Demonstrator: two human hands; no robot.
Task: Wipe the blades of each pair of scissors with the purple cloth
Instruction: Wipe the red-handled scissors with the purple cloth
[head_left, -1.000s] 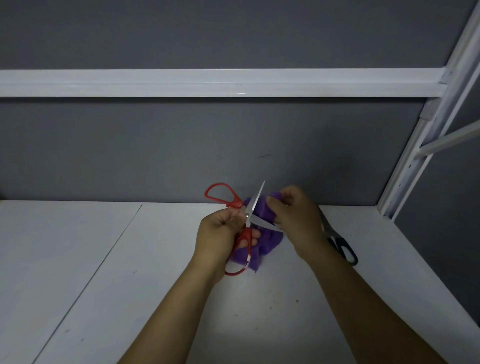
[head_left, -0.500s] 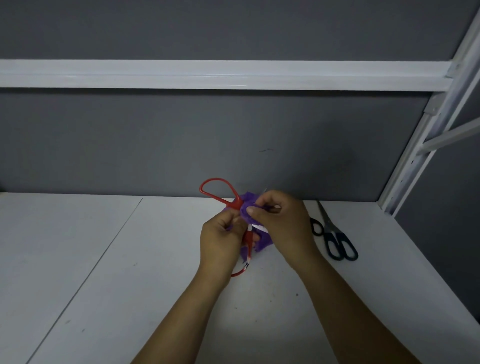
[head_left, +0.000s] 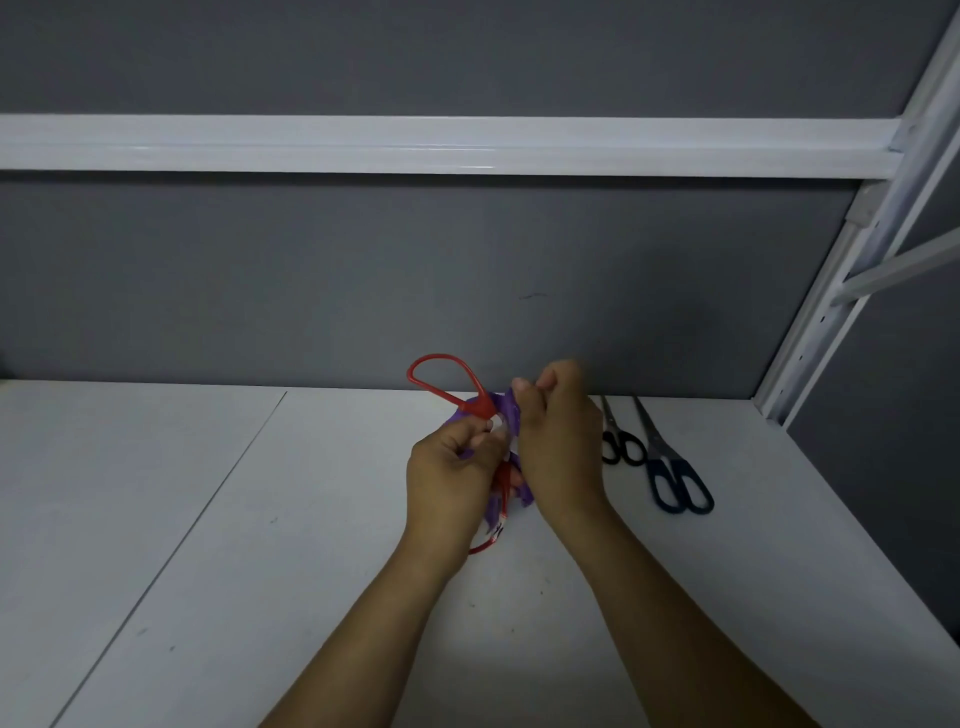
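Note:
My left hand (head_left: 449, 473) grips the red-handled scissors (head_left: 441, 382) near the pivot, above the white table. One red loop sticks up to the left, the other hangs below my hands. My right hand (head_left: 563, 441) pinches the purple cloth (head_left: 506, 413) bunched round the blades. The blades are hidden under the cloth and my fingers. Two more pairs lie flat on the table to the right: small black-handled scissors (head_left: 618, 441) and larger dark blue-handled scissors (head_left: 675, 478), blades pointing toward the wall.
The white table (head_left: 260, 545) has a seam running diagonally on the left. A grey wall panel (head_left: 363, 286) stands behind it with a white rail (head_left: 415, 145) across. A white shelf upright (head_left: 841, 291) rises at the right.
My right hand slid the cloth up along the blades, which showed open a second ago and are now covered. The view shifted, and both pairs on the right came into sight.

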